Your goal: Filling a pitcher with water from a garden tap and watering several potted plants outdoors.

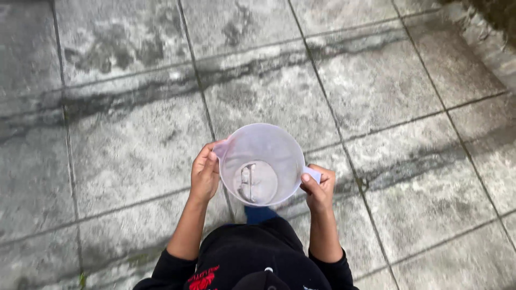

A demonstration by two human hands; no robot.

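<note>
I hold a pale translucent plastic jug (262,164) out in front of my body, seen from above. My left hand (205,174) grips its left side near the spout. My right hand (318,189) is closed around the handle on the right. A little water lies at the jug's bottom, mirroring light. Below it are my black sleeves and top.
Under me is a wet grey paved floor (134,134) of large square slabs with dark stains and joints. A raised kerb (484,37) runs along the top right corner. A bit of blue shows just below the jug.
</note>
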